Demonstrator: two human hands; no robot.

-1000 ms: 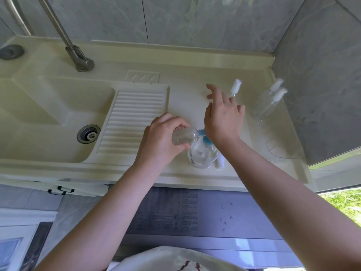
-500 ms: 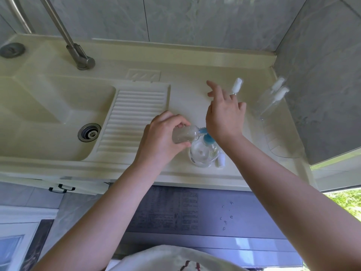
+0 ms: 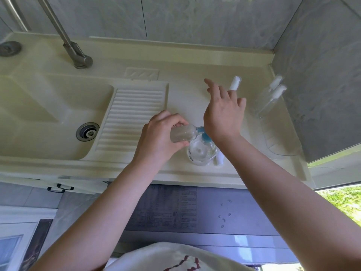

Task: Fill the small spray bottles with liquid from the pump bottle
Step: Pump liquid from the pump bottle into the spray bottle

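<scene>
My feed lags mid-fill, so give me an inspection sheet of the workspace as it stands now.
Surface: cream counter with ribbed drainboard and sink.
Job's things: small bottle held sideways at the blue nozzle of the pump bottle; spray bottles at right.
Clutter: white spray head; white cap.
Hands: left hand grips small bottle; right hand presses the pump, fingers straight.
Cables: nothing seen.
Surroundings: faucet, tiled wall.

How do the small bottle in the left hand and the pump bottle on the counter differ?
The small bottle is slim, lies tilted sideways and is gripped by the left hand; the pump bottle is wider, stands upright on the counter and has a blue pump. Both are clear plastic.
</scene>
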